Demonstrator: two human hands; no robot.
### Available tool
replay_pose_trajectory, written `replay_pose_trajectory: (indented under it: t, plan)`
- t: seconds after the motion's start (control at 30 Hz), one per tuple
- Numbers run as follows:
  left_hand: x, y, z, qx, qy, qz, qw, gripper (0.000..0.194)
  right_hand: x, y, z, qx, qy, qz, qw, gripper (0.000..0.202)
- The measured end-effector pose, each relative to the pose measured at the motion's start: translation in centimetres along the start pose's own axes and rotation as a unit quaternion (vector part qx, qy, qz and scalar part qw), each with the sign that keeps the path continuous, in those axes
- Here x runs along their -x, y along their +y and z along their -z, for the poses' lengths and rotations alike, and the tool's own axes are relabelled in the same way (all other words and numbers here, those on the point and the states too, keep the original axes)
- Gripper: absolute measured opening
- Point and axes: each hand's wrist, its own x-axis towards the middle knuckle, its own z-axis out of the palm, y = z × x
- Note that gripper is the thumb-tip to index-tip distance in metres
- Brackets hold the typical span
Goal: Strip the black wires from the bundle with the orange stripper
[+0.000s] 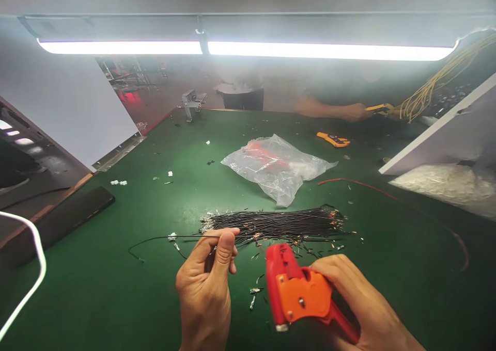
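My left hand (207, 284) pinches a thin black wire (155, 239) that trails off to the left across the green mat (116, 268). My right hand (356, 299) grips a red and orange crimping tool (296, 289), its head pointing up toward the wires. Just beyond both hands lies a bundle of black wires (279, 223) with metal terminals at the ends. Loose metal terminals (253, 291) are scattered between my hands.
A clear plastic bag (277, 168) lies mid-table, a red wire (387, 193) curves at right, a black phone (65, 219) at left. Across the table another person's hand (351, 112) holds yellow wires (430, 90); an orange tool (333, 140) lies nearby. A white tray (449, 183) holds white parts.
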Motion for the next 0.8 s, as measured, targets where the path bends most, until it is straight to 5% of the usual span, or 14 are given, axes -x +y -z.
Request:
replay_pose_trajectory:
  t: [0.17,0.47,0.6,0.7,0.73,0.8]
  plan:
    - [0.3,0.0,-0.3,0.008,-0.025,0.005,1.0,0.024,0.3,3.0,-2.5,0.145,-0.027,0.137,0.98,0.045]
    - [0.7,-0.2,-0.3,0.007,-0.04,0.02,0.999,0.022,0.4,3.6,-4.8,0.274,0.011,0.195,0.942,0.059]
    - [0.7,0.1,-0.3,0.007,-0.041,0.02,0.999,0.024,0.3,3.7,-4.7,0.29,-0.027,0.196,0.936,0.053]
    - [0.6,0.3,-0.2,0.008,-0.039,0.017,0.999,0.025,0.1,3.1,-4.5,0.056,-0.083,0.134,0.986,0.058]
    - [0.6,0.4,-0.2,0.011,-0.038,0.016,0.999,0.026,0.3,2.7,-4.4,-0.073,-0.105,0.095,0.987,0.06]
    - [0.6,0.5,-0.1,0.013,-0.04,0.02,0.999,0.027,1.3,1.7,-4.0,-0.293,-0.153,0.006,0.944,0.053]
